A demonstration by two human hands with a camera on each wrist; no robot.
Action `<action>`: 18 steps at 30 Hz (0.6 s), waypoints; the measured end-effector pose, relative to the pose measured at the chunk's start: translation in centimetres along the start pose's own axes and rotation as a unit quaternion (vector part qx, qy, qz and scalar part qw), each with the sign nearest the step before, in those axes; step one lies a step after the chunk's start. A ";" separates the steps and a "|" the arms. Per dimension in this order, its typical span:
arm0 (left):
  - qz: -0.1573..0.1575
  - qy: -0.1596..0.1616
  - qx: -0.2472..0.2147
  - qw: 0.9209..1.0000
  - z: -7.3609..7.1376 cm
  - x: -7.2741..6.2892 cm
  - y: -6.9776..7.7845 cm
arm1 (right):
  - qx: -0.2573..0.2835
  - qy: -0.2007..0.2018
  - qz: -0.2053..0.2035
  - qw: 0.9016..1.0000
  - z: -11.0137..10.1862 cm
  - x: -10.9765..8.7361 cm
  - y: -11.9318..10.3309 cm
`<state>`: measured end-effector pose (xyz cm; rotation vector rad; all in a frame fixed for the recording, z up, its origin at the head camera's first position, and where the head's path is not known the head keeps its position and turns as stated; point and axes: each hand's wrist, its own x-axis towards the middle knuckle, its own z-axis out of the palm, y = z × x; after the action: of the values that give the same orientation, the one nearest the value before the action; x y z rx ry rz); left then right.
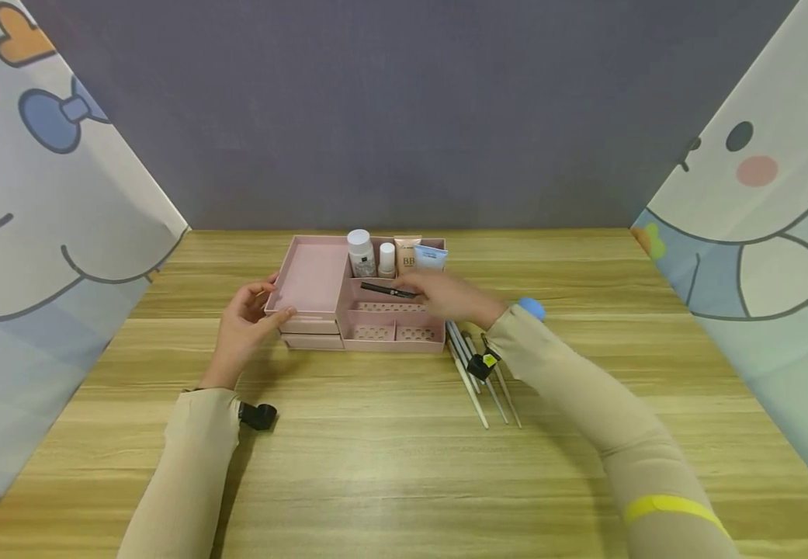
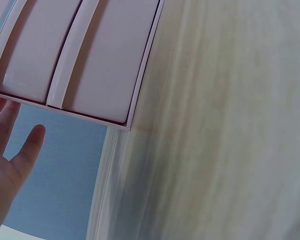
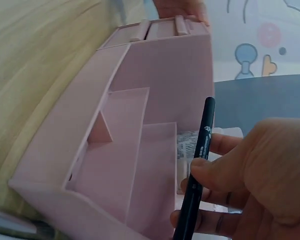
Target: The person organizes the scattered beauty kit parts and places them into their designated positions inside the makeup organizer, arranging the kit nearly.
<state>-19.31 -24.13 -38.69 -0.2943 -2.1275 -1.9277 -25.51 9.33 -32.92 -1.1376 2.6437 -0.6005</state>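
A pink cosmetics organizer (image 1: 393,346) stands on the table, with a flat top tray and drawers at its left and divided compartments at its right. My left hand (image 1: 244,322) touches its left front corner, thumb at the front edge and fingers along the side. In the left wrist view, those fingers (image 2: 5,125) look fairly straight beside the drawer fronts (image 2: 112,60). My right hand (image 1: 449,295) pinches a slim black cosmetic pen (image 3: 202,137) between thumb and fingers, above the middle compartments. A white-capped bottle (image 1: 360,252), a smaller bottle (image 1: 386,258), a BB cream tube (image 1: 407,250) and a blue-white tube (image 1: 431,256) stand in the back row.
Several makeup brushes (image 1: 473,396) lie on the table right of the organizer, partly under my right wrist. A blue rounded object (image 1: 532,307) sits beyond my right forearm. A grey panel (image 1: 404,116) rises behind the table (image 1: 376,466), with cartoon-printed panels (image 1: 760,233) at the sides.
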 end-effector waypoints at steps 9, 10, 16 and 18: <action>-0.005 -0.004 -0.003 1.000 0.1 0.1 0.1 | -0.066 0.010 -0.016 0.998 0.8 1.5 -0.5; -0.005 -0.004 -0.003 1.000 0.1 0.1 0.1 | -0.077 0.008 -0.013 0.997 0.9 1.7 -0.5; -0.004 -0.003 0.000 1.000 0.1 0.2 0.0 | -0.105 0.001 -0.005 0.994 1.3 2.8 -0.5; -0.004 -0.004 0.000 1.000 0.1 0.3 0.0 | -0.092 -0.005 -0.003 0.996 1.3 3.1 -0.3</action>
<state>-19.57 -24.03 -38.59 -0.2932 -2.1374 -1.9332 -26.96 6.48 -34.06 -1.1923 2.7352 -0.3567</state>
